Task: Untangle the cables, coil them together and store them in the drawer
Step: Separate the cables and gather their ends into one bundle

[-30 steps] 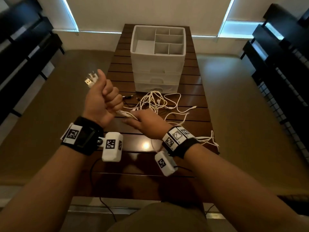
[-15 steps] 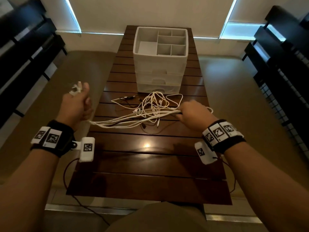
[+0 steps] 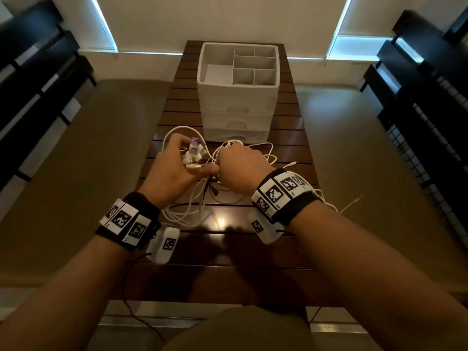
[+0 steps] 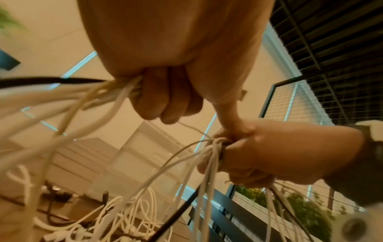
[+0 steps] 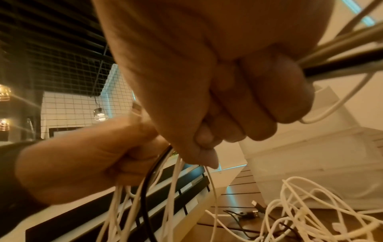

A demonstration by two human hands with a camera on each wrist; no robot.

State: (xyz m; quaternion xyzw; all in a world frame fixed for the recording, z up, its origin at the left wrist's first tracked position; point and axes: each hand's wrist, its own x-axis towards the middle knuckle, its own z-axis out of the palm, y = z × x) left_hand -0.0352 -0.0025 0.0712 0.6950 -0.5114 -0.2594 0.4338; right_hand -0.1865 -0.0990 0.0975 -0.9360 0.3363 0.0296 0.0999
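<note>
A bunch of white cables with a black one [image 3: 186, 211] hangs in a loop between my two hands and sags onto the wooden table [image 3: 228, 252]. My left hand [image 3: 174, 171] grips the plug ends [image 3: 193, 154], which stick up out of the fist. Right beside it, touching it, my right hand [image 3: 239, 167] is closed round the same bundle. The left wrist view shows the left fingers [image 4: 163, 99] curled on the strands and the right hand [image 4: 269, 155] below them. More loose cable [image 5: 311, 214] lies on the table before the white drawer unit [image 3: 238, 105], whose drawers are closed.
The drawer unit has an open divided tray on top [image 3: 253, 64]. A cable end trails off the table's right edge [image 3: 352, 203]. Dark slatted benches [image 3: 417, 102] stand on both sides, with floor between them and the narrow table.
The hands were wide apart with the cables stretched between them. They have come together in front of the drawer unit, and the bundle now hangs folded in a loop.
</note>
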